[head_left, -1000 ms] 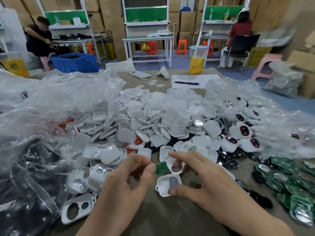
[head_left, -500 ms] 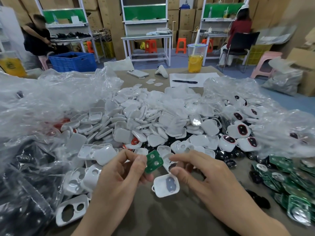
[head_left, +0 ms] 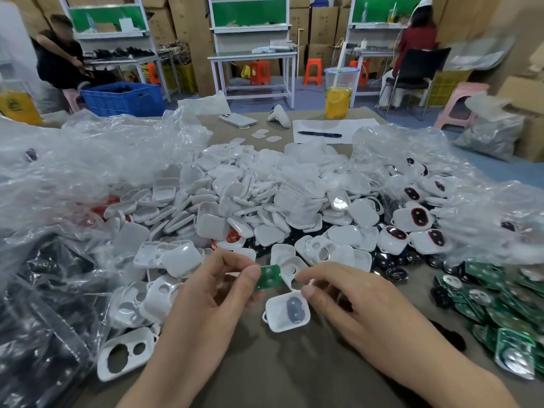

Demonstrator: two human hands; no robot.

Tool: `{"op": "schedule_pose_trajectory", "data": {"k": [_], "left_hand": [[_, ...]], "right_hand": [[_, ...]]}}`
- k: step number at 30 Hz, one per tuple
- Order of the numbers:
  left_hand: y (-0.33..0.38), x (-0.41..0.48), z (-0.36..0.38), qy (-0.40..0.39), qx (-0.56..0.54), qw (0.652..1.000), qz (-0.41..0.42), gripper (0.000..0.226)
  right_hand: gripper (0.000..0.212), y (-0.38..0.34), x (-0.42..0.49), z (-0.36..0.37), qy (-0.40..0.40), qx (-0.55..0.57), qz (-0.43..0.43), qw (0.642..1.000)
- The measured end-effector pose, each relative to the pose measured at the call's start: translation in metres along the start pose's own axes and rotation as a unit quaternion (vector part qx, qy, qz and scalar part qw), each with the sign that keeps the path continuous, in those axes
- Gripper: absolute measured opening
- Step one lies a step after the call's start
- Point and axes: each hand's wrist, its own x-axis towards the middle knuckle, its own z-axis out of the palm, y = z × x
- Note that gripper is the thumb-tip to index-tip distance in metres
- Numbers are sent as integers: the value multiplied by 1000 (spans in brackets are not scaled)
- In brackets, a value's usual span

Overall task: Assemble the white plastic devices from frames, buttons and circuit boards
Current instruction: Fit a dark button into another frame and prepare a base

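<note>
While the table (head_left: 294,366) is carrying a broad heap (head_left: 241,201) of white shells across its middle and green spares (head_left: 500,307) at its right edge, the job is happening on the bare strip nearest the person. The left hand (head_left: 212,293) is pinching a board (head_left: 268,277) between thumb and fingers, holding it up off the table with its face tilting toward the camera. The right hand (head_left: 353,301) is hovering opposite with fingers curled and thumb and forefinger drawn close. Its thumb tip is sitting just at the far right corner of the frame (head_left: 276,315), and I cannot tell whether it is touching or gripping anything.

That frame is lying open side up on the table, between the two hands, just below and slightly right of the board, and nearer the right hand. A dark button (head_left: 294,309) is sitting inside it, its long axis running away from the person with a slight lean. The board's long axis is running much the same way. Seating it is therefore probably calling for a short move down and to the right, with little turning.
</note>
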Motion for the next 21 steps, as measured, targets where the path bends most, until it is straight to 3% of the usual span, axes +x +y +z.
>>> {"op": "schedule_pose_trajectory", "data": {"k": [5, 9, 21], "left_hand": [[-5, -5, -1, -81, 1, 997, -2, 7], [-10, -8, -3, -127, 92, 987, 44, 15], [-6, -12, -1, -149, 195, 961, 128, 26]], "right_hand": [[56, 4, 2, -1, -68, -40, -19, 997], [72, 6, 3, -1, -79, -43, -36, 995], [54, 4, 3, 0, -84, -47, -25, 995]]}}
